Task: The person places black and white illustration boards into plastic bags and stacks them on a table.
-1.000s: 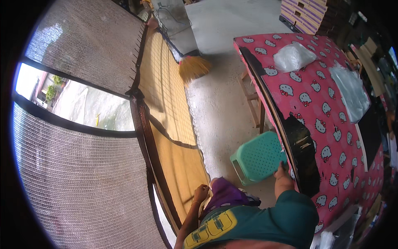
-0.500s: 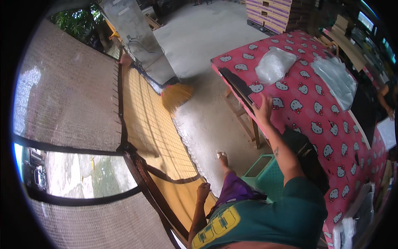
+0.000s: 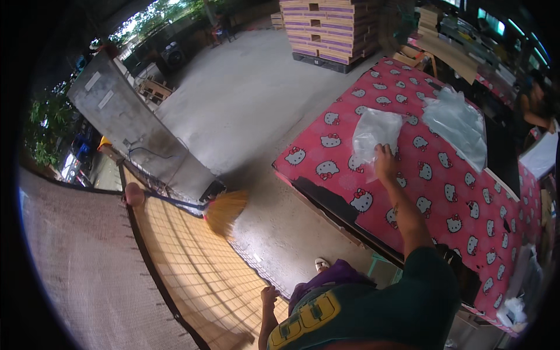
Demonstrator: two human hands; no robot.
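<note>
A clear plastic bag (image 3: pixel 373 133) lies crumpled on a table with a pink cartoon-cat cover (image 3: pixel 434 201). My right hand (image 3: pixel 385 163) reaches across that cover, its fingers closed on the bag's near edge. Down by my left side hangs my left hand (image 3: pixel 269 296), fingers curled and seemingly with nothing in them. A second, larger pile of clear plastic (image 3: pixel 458 125) rests farther right on the same cover. The cover is torn along the near left edge, where a dark surface (image 3: pixel 326 198) shows.
A straw broom (image 3: pixel 224 213) leans by a grey metal panel (image 3: pixel 140 134). Mesh screening (image 3: pixel 81 256) stands at my left. Stacked purple-striped boards (image 3: pixel 318 29) sit on a pallet at the back. Another person's arm (image 3: pixel 534 114) shows at far right, near a white sheet (image 3: pixel 539 154).
My right hand has moved from the table's edge inward to the plastic bag and closed on it. The bag has shifted slightly nearer. My view has turned, while my left hand still hangs low.
</note>
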